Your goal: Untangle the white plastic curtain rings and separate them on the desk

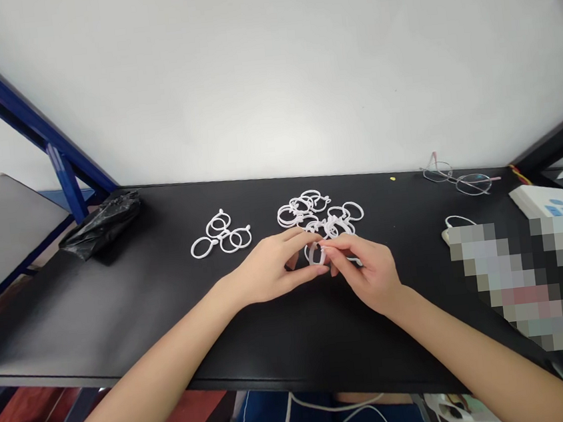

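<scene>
My left hand [270,269] curves its thumb and fingers round a small white plastic ring [322,257] above the black table. My right hand [372,272] pinches the ring's right side between thumb and fingertips. Part of the ring is covered by the fingers. Just beyond both hands lies a loose pile of similar white rings [302,205], each with a little knob or eyelet, some overlapping. A smaller group of these rings [231,242] rests to the left of the pile. Another white piece shows partly beneath my right fingers.
The black table [170,303] meets a pale wall. A crumpled black plastic bag [105,226] lies at the far left. At the right are eyeglasses [474,184], a blurred-out device with a cable, and a white power strip [537,201]. Cables hang below the front edge.
</scene>
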Available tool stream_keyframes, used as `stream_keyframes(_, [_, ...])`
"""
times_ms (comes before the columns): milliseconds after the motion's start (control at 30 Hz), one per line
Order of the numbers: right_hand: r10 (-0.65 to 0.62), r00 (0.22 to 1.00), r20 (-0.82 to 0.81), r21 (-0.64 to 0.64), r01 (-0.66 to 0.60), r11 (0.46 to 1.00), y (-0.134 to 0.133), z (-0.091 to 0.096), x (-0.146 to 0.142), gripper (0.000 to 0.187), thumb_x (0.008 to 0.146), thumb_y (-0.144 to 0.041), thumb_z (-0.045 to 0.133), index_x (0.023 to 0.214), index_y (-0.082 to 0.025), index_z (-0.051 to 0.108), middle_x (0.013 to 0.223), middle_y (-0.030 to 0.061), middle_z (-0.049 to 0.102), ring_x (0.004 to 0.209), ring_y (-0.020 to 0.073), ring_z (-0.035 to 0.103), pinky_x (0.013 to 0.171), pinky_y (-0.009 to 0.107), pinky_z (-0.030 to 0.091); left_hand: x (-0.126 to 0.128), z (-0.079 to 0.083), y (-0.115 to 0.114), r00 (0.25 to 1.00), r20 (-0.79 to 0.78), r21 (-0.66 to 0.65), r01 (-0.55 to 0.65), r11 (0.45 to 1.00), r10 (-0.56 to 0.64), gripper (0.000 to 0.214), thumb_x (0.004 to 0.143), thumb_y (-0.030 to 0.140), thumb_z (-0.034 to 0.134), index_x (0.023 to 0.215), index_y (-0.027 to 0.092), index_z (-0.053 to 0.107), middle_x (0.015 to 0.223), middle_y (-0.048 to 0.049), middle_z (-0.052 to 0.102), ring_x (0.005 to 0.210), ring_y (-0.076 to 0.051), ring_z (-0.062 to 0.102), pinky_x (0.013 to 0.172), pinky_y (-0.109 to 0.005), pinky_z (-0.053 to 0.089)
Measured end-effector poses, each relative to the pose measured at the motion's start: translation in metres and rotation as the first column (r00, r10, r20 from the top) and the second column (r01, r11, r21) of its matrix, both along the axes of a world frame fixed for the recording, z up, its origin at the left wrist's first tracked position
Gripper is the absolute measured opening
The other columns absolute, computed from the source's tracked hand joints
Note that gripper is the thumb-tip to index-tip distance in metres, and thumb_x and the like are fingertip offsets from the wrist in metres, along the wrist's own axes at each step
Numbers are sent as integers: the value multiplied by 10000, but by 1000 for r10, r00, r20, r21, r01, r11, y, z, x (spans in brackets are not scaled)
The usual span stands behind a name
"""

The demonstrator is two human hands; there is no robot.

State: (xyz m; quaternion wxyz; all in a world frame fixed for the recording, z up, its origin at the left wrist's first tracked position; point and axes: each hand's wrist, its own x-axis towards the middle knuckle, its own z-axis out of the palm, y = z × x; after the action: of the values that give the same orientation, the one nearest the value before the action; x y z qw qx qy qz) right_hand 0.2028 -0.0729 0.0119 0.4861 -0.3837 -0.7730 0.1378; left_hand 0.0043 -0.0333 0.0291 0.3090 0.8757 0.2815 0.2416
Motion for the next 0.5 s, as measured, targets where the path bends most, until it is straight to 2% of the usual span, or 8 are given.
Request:
stream_keyframes(200, [37,998,-47,-73,-41,997,0,-1,1,104,941,-156,532,945,-200,626,669,-45,627,528,68,607,565,181,494,1,2,2,995,88,-175,71,982,-56,355,890,366,619,1189,175,590,923,-15,609,636,-80,487,613,-224,463])
stream_keyframes(500, [81,985,-151,-165,-106,981,-2,-3,-3,130,946,-173,527,838,-197,596,651,-48,607,508,66,603,550,186,493,1,8,0,993,97,-231,88,969,-67,254,877,321,637,1078,165,640,861,2,596,610,-65,445,586,-195,425])
